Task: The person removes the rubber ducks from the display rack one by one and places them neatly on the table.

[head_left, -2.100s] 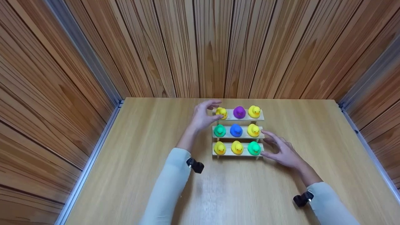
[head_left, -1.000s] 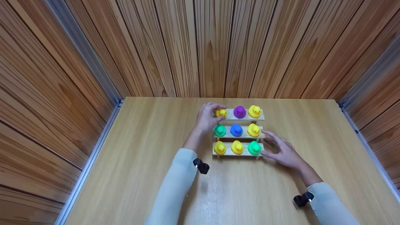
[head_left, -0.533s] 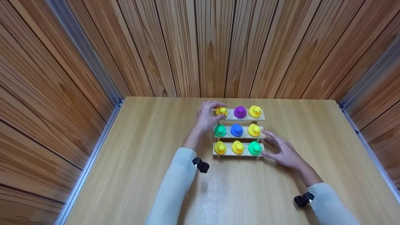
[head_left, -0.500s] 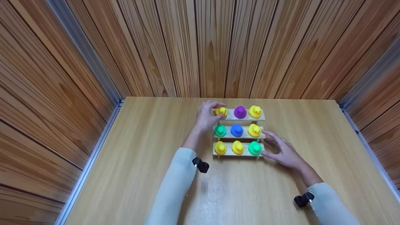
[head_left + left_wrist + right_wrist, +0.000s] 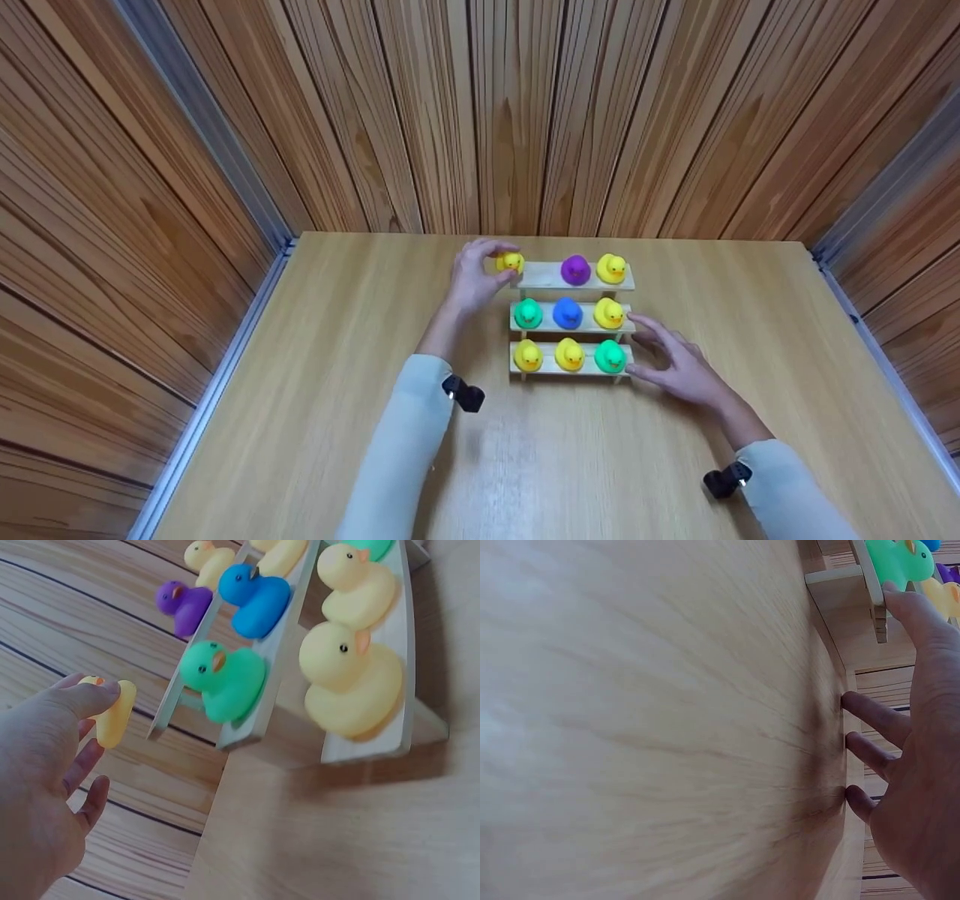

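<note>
Between thumb and fingers, my left hand [image 5: 474, 279] pinches a yellow duck [image 5: 510, 262] just off the left end of the top shelf [image 5: 541, 276]. The left wrist view shows that duck [image 5: 114, 716] held clear of the rack by the left hand [image 5: 45, 772]. A purple duck [image 5: 575, 270] and a yellow one [image 5: 611, 268] stand on the top shelf. The middle shelf holds green, blue [image 5: 567, 313] and yellow ducks; the bottom one holds two yellow and a green [image 5: 610, 356]. My right hand [image 5: 684, 367] rests at the rack's right end, its thumb touching the bottom shelf's edge.
The rack stands on a light wooden table [image 5: 525, 465], near its back edge. Wood-panelled walls [image 5: 506, 120] rise behind and at both sides, with metal strips [image 5: 217, 390] along the side edges.
My left hand has closed on the top shelf's left yellow duck and moved it left, off the shelf. The right hand stays at the rack's right end.
</note>
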{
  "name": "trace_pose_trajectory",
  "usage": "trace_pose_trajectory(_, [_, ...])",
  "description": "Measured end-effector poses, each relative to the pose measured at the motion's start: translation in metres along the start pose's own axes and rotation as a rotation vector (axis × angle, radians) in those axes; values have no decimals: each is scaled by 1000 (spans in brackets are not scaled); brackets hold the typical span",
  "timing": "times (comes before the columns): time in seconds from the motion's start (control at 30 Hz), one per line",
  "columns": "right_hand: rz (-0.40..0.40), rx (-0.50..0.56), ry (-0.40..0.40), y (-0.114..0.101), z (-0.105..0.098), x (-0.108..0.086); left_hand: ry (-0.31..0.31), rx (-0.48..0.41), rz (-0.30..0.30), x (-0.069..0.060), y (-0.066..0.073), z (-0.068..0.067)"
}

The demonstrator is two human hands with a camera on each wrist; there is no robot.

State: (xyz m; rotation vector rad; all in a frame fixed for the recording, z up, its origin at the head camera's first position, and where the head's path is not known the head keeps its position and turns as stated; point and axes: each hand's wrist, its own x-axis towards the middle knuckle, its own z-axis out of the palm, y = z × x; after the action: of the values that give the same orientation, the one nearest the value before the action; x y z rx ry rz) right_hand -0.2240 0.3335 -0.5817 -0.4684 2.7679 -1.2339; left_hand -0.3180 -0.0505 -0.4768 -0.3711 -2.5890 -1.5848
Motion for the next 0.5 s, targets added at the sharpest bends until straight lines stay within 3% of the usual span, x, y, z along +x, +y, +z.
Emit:
trace_pose_trajectory(0.2, [4, -4, 2, -1, 0, 0, 18, 11, -3, -2, -9, -16])
trace_pose_trajectory(0.5, [15, -12, 6, -1, 1, 1, 23, 31, -54, -7, -23, -34])
